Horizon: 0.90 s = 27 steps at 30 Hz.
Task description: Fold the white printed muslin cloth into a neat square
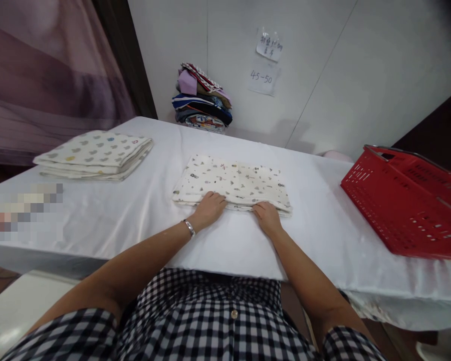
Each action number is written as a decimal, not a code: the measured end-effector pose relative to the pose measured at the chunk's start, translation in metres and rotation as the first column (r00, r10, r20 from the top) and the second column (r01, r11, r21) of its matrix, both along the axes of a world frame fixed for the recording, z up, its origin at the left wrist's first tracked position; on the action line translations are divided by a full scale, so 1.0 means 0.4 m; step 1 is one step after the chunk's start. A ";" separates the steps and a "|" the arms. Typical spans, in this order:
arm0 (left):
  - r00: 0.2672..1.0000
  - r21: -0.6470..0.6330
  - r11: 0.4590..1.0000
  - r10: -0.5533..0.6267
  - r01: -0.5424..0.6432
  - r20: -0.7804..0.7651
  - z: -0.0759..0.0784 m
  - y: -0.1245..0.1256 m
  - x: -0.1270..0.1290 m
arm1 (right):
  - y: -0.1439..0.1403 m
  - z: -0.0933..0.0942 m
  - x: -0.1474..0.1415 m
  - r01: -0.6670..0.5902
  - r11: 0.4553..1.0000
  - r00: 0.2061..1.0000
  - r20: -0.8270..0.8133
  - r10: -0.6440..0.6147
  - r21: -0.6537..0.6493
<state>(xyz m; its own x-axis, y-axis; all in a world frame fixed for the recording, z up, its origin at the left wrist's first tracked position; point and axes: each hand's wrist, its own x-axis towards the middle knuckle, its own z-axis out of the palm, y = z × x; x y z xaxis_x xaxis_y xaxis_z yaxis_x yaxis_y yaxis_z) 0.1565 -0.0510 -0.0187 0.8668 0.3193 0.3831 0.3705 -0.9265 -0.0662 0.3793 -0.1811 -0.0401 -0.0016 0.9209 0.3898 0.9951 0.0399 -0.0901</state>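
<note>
A folded white cloth [235,180] with small grey, green and brown prints lies flat at the middle of the table. Its layers show along the near edge. On the left part of that edge is my left hand [209,208], fingers over the top and closed on the fabric. My right hand [266,215] grips the same edge farther right, its fingers bent over the layers. Both thumbs are mostly hidden. A silver bracelet [189,228] circles my left wrist.
White sheeting covers the table [143,210]. A folded cloth stack with grey prints [93,153] lies at the left. At the right stands a red plastic basket [409,200]. Beyond the far edge is a pile of folded fabrics [203,103] against the wall, near paper signs [263,77].
</note>
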 end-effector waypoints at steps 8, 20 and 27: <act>1.000 -0.020 1.000 0.019 -0.018 0.020 -0.005 0.000 -0.002 | 0.001 -0.005 -0.003 0.008 1.000 1.000 0.023 -0.008 -0.008; 0.965 -0.065 0.963 -0.264 0.263 -0.007 -0.023 -0.011 0.048 | 0.003 0.008 -0.010 0.030 0.999 0.999 0.015 -0.030 -0.016; 0.992 -0.155 0.981 -0.121 0.116 -0.021 -0.031 0.001 0.035 | 0.000 0.008 -0.010 0.040 0.998 0.999 0.027 -0.039 -0.046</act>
<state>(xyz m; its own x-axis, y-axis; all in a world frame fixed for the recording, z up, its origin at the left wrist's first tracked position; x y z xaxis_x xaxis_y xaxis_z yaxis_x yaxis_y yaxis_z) 0.1703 -0.0504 -0.0312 0.9126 0.2663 0.3104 0.2575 -0.9638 0.0700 0.3752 -0.1810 -0.0369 0.0253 0.9376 0.3467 0.9979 -0.0031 -0.0645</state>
